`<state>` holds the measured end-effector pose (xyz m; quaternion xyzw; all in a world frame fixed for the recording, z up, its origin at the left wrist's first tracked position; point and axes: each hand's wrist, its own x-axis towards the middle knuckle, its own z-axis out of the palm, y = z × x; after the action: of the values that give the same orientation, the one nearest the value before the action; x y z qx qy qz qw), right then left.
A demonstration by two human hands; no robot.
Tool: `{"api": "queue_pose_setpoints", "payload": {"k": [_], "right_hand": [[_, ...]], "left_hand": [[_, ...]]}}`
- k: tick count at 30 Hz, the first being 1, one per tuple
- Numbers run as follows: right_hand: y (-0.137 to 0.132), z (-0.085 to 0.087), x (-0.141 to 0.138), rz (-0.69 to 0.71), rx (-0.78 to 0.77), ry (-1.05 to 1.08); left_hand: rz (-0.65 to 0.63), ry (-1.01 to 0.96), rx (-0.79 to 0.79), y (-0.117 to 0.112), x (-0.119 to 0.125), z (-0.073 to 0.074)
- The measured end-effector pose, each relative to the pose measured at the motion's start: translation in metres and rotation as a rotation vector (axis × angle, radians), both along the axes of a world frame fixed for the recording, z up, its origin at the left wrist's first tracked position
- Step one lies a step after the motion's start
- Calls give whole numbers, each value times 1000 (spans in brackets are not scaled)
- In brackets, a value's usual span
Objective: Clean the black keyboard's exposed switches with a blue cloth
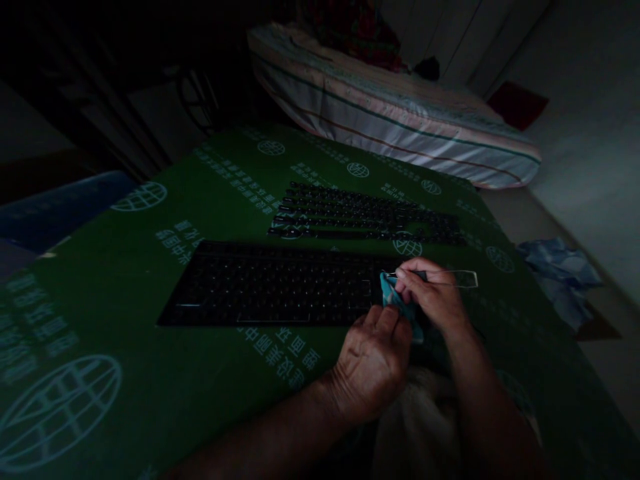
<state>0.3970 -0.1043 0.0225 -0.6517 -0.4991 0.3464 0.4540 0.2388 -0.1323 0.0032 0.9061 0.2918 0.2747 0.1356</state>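
Observation:
The room is dim. A black keyboard base (270, 285) lies on a green printed cloth (125, 280). Behind it sits a separate black frame of keys (360, 212). My left hand (373, 363) is closed, fingers curled against a small teal cloth (395, 303) at the keyboard's right end. My right hand (433, 290) pinches a thin clear strip (457, 278) that sticks out to the right, with the teal cloth pressed against it.
A striped mattress (395, 113) lies on the floor beyond the green cloth. A crumpled pale blue cloth (563, 270) sits on the floor at the right. A blue object (60, 207) is at the left edge. A pale fabric (420, 427) rests between my forearms.

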Motion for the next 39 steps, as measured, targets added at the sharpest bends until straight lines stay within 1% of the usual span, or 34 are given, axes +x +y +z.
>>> {"api": "queue_pose_setpoints", "payload": {"k": [8, 14, 21, 29, 34, 39], "right_hand": [[1, 0, -2, 61, 21, 3], [2, 0, 1, 14, -4, 7], [3, 1, -3, 35, 8, 19], [1, 2, -1, 8, 13, 1], [1, 3, -6, 59, 11, 11], [1, 1, -4, 19, 13, -18]], "left_hand": [[-4, -10, -3, -1, 1, 2], [14, -33, 18, -1, 2, 1], [-2, -22, 3, -1, 2, 2], [-1, -38, 21, -2, 2, 0], [-11, -49, 33, -3, 2, 0], [5, -13, 29, -3, 3, 1]]}}
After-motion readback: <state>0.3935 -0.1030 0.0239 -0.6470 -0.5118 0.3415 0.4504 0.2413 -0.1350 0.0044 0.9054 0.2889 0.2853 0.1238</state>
